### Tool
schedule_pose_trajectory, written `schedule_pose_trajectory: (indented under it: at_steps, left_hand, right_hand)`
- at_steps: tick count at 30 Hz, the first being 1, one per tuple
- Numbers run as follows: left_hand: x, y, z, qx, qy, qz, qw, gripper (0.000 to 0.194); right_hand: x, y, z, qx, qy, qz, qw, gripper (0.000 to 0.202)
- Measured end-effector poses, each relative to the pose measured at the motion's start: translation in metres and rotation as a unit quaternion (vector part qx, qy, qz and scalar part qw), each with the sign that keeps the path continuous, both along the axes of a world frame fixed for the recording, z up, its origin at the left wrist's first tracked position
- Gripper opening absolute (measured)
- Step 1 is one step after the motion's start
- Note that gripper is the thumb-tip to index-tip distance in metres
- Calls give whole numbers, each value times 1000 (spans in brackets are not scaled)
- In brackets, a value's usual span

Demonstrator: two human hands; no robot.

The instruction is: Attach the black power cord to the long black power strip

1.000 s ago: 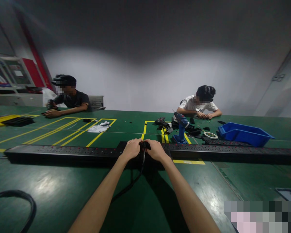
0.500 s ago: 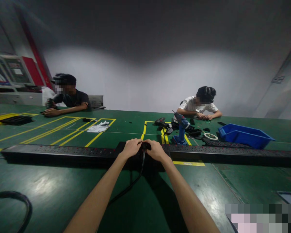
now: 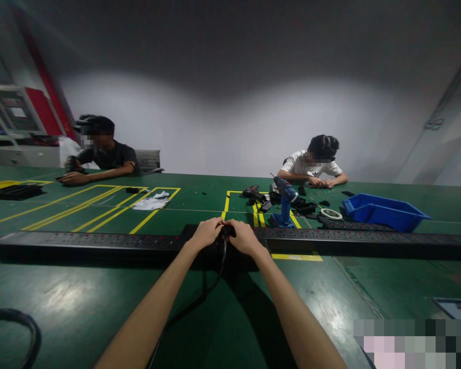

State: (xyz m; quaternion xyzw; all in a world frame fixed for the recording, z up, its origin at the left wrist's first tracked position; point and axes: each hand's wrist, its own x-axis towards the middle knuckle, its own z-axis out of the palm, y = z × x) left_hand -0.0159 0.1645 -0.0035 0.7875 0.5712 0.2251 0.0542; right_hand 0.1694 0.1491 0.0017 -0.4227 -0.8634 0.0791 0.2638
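Observation:
A long black power strip (image 3: 84,246) with rows of sockets and small red dots lies across the green table. Over its raised middle section, my left hand (image 3: 206,232) and my right hand (image 3: 244,237) meet with fingers curled and closed. Between them is a small dark round part at the top of a black cable (image 3: 217,282), and both hands pinch there. The cable hangs down the strip's near side and runs toward me between my forearms. My fingers hide most of the part, so its exact kind cannot be made out.
Behind the strip stands a blue cordless drill (image 3: 284,202) beside scattered black parts. Further right are a white ring (image 3: 331,214) and a blue bin (image 3: 386,212). White papers (image 3: 152,201) lie left of centre. A thick cable (image 3: 33,333) loops at near left. Two people sit opposite.
My hands stay closed at the same spot on the strip. The whole view has shifted slightly, with the scene sliding a little left.

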Motion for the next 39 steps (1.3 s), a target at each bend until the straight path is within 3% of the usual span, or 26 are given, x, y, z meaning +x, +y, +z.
schedule_pose_trajectory:
  at_steps: [5, 23, 39]
  left_hand:
    - [2, -10, 0, 41, 26, 2, 999, 26]
    - [-1, -14, 0, 14, 17, 20, 1000, 35]
    - [1, -15, 4, 11, 82, 32, 996, 34]
  right_hand:
    - [0, -1, 0, -4, 2, -8, 1000, 36]
    - [1, -1, -1, 10, -9, -20, 1000, 34]
    - [-1, -7, 4, 17, -61, -20, 998, 35]
